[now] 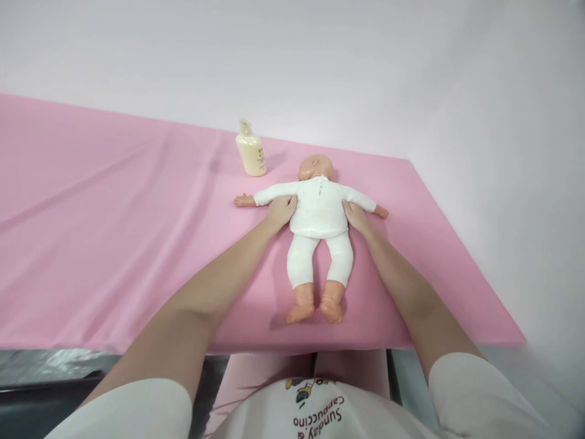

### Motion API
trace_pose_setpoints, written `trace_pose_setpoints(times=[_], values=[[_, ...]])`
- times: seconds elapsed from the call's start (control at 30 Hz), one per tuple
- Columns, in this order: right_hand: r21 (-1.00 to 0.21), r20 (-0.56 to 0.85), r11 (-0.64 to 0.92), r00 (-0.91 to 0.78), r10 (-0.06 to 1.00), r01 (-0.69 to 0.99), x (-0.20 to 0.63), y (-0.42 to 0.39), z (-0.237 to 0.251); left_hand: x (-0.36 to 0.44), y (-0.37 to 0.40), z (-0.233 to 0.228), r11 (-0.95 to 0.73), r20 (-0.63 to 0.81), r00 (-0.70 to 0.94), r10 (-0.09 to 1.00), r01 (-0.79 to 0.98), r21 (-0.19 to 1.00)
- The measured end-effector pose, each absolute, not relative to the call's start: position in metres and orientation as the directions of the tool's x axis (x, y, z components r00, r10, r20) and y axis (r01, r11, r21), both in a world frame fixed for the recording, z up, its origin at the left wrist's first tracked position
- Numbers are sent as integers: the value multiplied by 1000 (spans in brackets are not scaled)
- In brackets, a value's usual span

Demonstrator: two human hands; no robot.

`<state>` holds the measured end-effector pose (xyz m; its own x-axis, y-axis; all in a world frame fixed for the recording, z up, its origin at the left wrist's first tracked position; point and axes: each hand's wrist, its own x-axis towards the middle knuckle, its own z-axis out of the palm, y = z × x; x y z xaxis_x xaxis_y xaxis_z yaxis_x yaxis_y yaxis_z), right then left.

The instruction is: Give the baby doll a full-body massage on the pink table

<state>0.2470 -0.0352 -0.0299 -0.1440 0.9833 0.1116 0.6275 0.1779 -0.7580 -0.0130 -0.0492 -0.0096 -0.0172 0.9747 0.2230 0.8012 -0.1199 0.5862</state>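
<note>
- Your left hand (281,209) and right hand (355,216) lie open against the doll's (319,213) sides, at its torso.
- The doll lies on its back on the pink desk (114,244), near the lotion bottle (251,153).
- Lifting it likely needs both hands closing evenly.

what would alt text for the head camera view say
Two bare hands, left hand and right hand, press against the sides of a baby doll in white clothes, lying on a pink sheet. A cream pump bottle stands behind it.
</note>
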Motion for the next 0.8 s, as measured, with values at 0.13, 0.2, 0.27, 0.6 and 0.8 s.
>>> trace_pose_setpoints(times=[0.13, 0.2, 0.27, 0.6, 0.8], values=[[-749, 144, 187, -120, 982, 636, 247, -35, -31, -13, -50, -8, -107, 218, -12, 976, 843, 526], [-743, 153, 192, -116, 981, 641, 246, -35, -31, -12, -52, -7, -101, 224, -13, 975, 866, 490], [-740, 159, 194, -113, 981, 645, 245, -35, -30, -11, -52, -6, -91, 219, -12, 976, 888, 452], [-738, 157, 192, -112, 981, 646, 243, -37, -26, -7, -54, -5, -55, 195, -7, 981, 949, 311], [-746, 164, 202, -119, 979, 634, 242, -39, -25, -5, -55, -4, -43, 204, -7, 979, 970, 241]])
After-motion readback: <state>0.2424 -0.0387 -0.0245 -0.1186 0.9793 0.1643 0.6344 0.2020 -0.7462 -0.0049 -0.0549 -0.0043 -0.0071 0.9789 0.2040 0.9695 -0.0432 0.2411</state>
